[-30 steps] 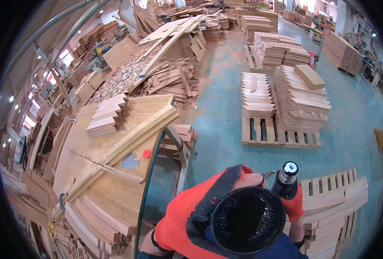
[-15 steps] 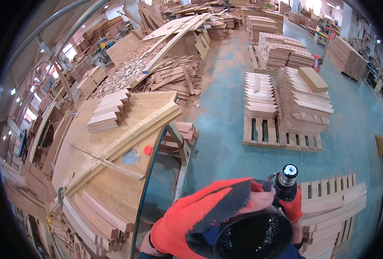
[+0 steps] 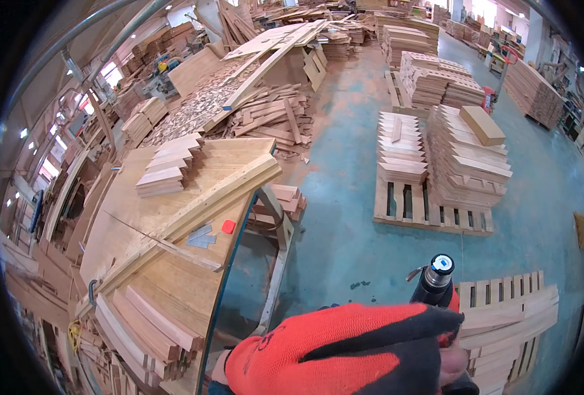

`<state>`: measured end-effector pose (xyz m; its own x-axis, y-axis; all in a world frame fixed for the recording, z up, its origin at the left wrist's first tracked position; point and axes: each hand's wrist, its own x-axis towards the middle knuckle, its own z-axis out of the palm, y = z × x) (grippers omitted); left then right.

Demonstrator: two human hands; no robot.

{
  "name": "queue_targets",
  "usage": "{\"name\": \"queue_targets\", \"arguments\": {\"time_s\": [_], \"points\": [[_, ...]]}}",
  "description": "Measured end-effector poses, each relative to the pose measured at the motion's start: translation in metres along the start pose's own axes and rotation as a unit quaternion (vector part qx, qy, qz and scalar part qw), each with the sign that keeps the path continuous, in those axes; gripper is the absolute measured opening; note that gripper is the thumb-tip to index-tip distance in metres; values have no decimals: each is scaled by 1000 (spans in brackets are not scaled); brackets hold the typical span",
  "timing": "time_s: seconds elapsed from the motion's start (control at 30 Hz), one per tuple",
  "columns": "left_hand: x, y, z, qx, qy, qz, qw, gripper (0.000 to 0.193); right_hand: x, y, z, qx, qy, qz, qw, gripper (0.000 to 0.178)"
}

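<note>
My left hand, in a red knit glove with black-coated fingers, is close up at the bottom of the view. Its fingers are curled, and a bare fingertip pokes out beside them. A black cup is in its grip, nearly all hidden behind the glove and cut off by the lower edge. Just beyond stands a dark vacuum flask with a steel neck and a white-topped stopper, held upright. Behind the flask a bit of my right hand's red glove shows, closed around it; most of that hand is covered.
To the left, a wooden worktable carries a long beam, cut boards and a small red object. Loaded pallets line the right side. Dark wet spots mark the green floor. Offcuts lie heaped beyond the table.
The cup's wide dark mouth filled the lower middle before; now it has dropped almost out of view. My left hand has moved down and turned. The flask stays nearly in place.
</note>
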<state>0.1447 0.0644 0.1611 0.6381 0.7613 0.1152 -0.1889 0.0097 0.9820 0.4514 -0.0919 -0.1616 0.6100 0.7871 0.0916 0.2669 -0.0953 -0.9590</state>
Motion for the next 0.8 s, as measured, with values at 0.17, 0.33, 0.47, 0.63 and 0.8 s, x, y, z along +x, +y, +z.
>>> {"name": "queue_targets", "arguments": {"time_s": [0.17, 0.33, 0.47, 0.63, 0.8], "points": [[-3, 1, -1, 8, 14, -2, 1000, 52, 6, -13, 5, -16, -17, 0, 1000, 72], [-8, 4, -4, 7, 17, 0, 1000, 52, 9, -8, 5, 3, -27, -7, 1000, 73], [-9, 1, 0, 6, 14, 6, 1000, 52, 7, -18, 5, -1, -15, -11, 1000, 75], [-13, -5, 16, -2, 2, 3, 1000, 53, 8, -6, 2, 10, -17, -3, 1000, 77], [-11, -7, 20, -2, -17, -1, 1000, 53, 8, 0, 2, 15, -19, -6, 1000, 77]]}}
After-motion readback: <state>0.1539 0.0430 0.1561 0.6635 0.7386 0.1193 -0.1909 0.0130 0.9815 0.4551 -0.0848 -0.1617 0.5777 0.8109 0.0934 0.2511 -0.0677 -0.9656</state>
